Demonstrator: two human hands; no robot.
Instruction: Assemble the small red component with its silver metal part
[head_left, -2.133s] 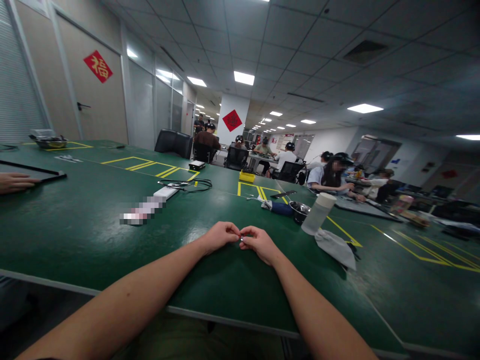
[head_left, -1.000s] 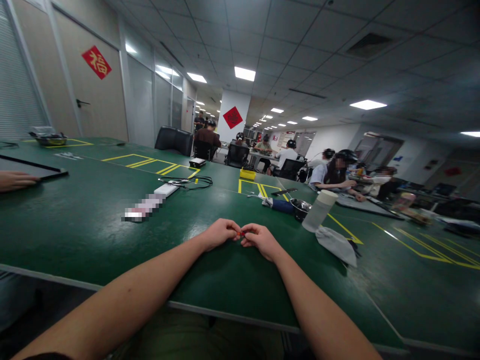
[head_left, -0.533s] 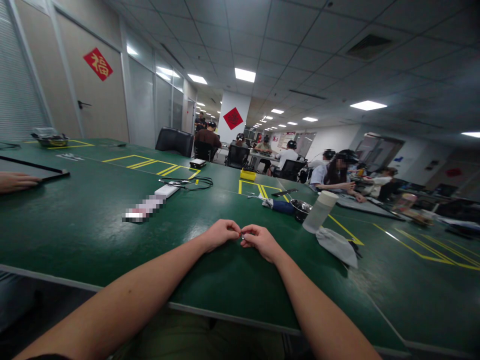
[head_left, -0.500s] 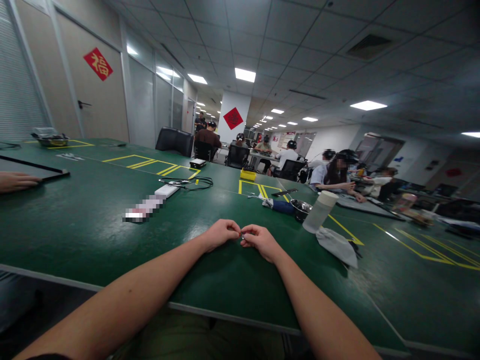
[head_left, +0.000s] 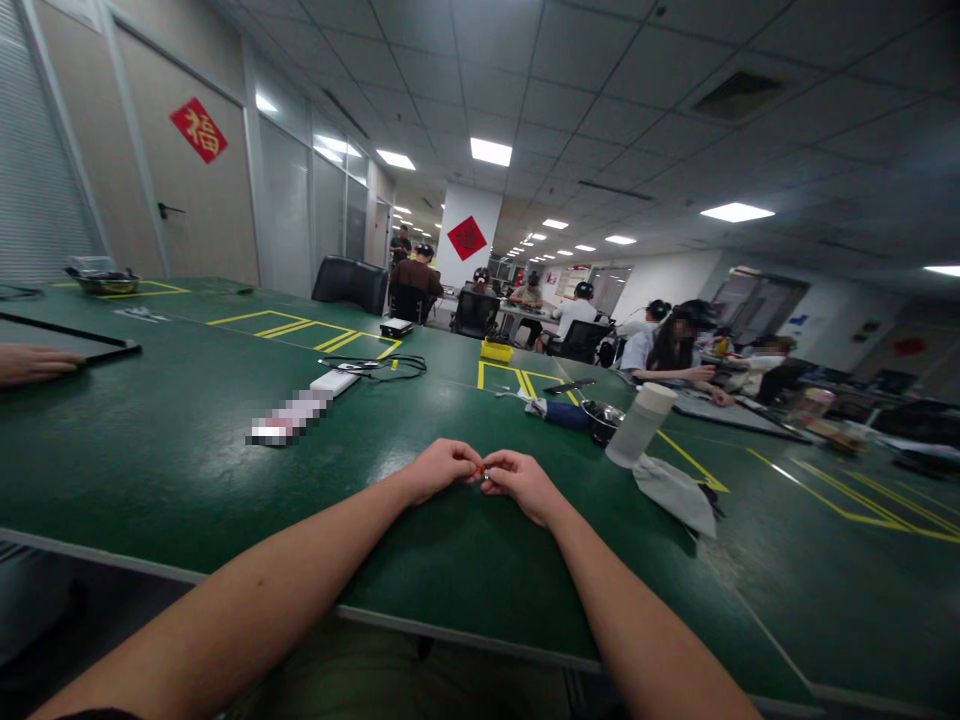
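My left hand (head_left: 444,470) and my right hand (head_left: 523,484) meet above the green table (head_left: 480,560), fingertips almost touching. The left fingers are pinched at a tiny orange-red piece (head_left: 480,470). Closed in a pinch too, the right fingers hold a tiny shiny metallic piece (head_left: 487,476) right beside it. Both pieces are mostly covered by my fingertips and too small to name. I cannot tell whether they are joined.
To the right stand a translucent bottle (head_left: 641,425), a grey cloth pouch (head_left: 675,493) and a metal bowl (head_left: 602,420). A white power strip (head_left: 334,382) with a black cable (head_left: 397,368) lies left. Another person's hand (head_left: 37,364) rests at far left. A yellow box (head_left: 496,350) sits farther back.
More of the orange-red and metallic bits shows between my fingertips now. My hands have stayed in nearly the same place.
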